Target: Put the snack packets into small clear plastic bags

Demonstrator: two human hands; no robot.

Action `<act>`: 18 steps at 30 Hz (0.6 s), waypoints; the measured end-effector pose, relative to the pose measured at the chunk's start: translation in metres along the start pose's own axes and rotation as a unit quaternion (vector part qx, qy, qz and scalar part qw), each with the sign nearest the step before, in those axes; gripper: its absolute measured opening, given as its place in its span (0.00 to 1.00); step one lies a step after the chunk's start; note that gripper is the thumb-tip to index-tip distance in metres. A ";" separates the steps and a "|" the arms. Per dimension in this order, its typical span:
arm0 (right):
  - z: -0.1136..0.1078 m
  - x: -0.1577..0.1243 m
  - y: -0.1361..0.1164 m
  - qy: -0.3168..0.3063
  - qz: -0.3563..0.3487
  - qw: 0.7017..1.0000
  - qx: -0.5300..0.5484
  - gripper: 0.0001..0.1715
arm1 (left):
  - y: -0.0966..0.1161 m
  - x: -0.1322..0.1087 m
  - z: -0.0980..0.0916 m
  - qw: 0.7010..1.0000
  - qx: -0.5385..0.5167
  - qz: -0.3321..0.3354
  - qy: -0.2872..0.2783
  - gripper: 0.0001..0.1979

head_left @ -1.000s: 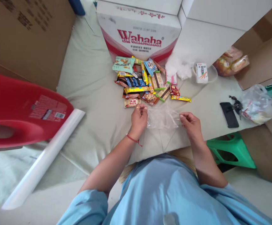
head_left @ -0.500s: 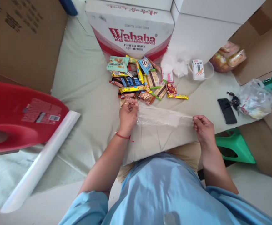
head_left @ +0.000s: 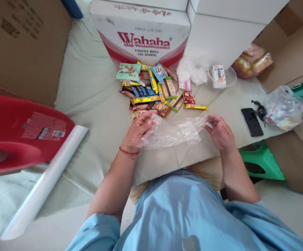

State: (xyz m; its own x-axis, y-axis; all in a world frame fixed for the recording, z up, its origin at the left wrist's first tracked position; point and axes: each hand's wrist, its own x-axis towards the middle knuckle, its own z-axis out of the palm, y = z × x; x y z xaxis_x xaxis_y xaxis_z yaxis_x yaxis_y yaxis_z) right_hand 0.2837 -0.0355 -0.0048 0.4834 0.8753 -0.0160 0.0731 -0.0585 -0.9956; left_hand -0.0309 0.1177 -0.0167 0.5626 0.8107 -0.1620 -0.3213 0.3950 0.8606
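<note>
A clear plastic bag (head_left: 175, 134) is stretched loosely between my two hands, above the front of the cloth-covered table. My left hand (head_left: 138, 130) pinches its left end, thumb on top, with a red string bracelet at the wrist. At the other end, my right hand (head_left: 219, 131) holds the bag's edge between thumb and curled fingers. Just beyond the left hand lies a pile of wrapped snacks (head_left: 143, 91), with a yellow snack stick (head_left: 196, 106) at its right side. The bag is crumpled and shows nothing inside it.
Behind the snacks stands a Wahaha water carton (head_left: 146, 38). A red plastic object (head_left: 23, 129) and a roll of clear film (head_left: 47, 181) lie left. To the right are a clear bowl (head_left: 231, 78), a black phone (head_left: 252, 122), a filled plastic bag (head_left: 284, 111) and a green stool (head_left: 263, 160).
My hands have come closer together, the right one moving left and slightly up. The bag, stretched tight and narrow before, now hangs looser and wider.
</note>
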 end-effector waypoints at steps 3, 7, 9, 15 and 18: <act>0.018 0.037 0.010 0.091 -0.005 0.995 0.036 0.30 | -0.001 -0.001 -0.002 0.999 0.025 -0.024 -0.012 0.28; 0.032 0.064 0.004 0.109 -0.040 0.993 -0.026 0.30 | -0.006 -0.004 -0.011 0.998 0.039 -0.030 -0.028 0.31; 0.044 0.064 -0.009 -0.039 -0.057 0.995 -0.078 0.32 | -0.012 -0.007 -0.018 0.998 0.045 -0.013 -0.042 0.32; 0.091 0.059 -0.040 -0.466 -0.052 0.878 -0.090 0.52 | -0.029 -0.013 -0.034 0.996 0.053 0.044 -0.059 0.28; 0.092 0.058 -0.033 -0.556 0.025 0.828 -0.069 0.55 | -0.028 -0.010 -0.037 0.997 0.047 0.047 -0.032 0.28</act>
State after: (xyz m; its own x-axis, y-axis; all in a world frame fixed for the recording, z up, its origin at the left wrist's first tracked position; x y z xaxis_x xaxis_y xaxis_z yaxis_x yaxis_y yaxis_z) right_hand 0.2291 0.0616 0.0185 -0.6081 0.7659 -0.2086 0.2136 -0.0952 -0.9723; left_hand -0.0555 0.1149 -0.0569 0.5817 0.8118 -0.0508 -0.3034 0.2745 0.9125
